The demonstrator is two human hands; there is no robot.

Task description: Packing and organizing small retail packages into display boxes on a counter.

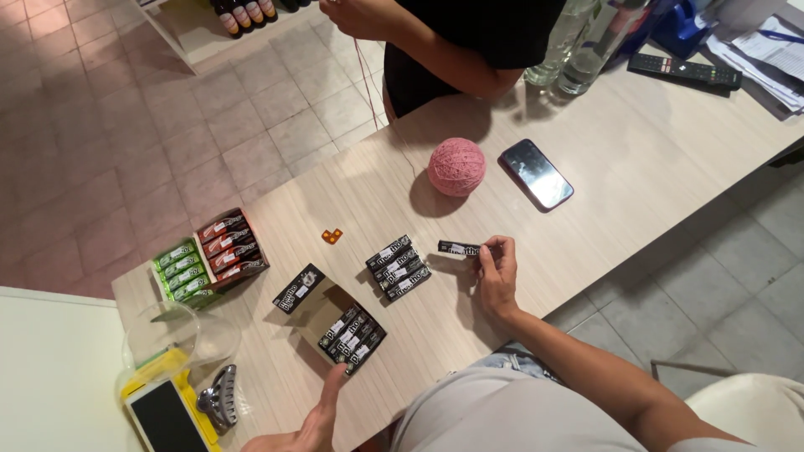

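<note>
Nearest the camera, the left hand [306, 425] lies on the pale wood-grain surface [636, 167], one finger stretched toward the open brown cardboard box [322, 305] of black candy sticks. Farther off, the right hand [497, 272] pinches one slim black wrapped candy stick [458, 248] by its end, just above the surface, beside a loose pile of black sticks [398, 268]. Beyond them rest a pink ball of yarn [456, 166] and a dark smartphone [536, 173].
</note>
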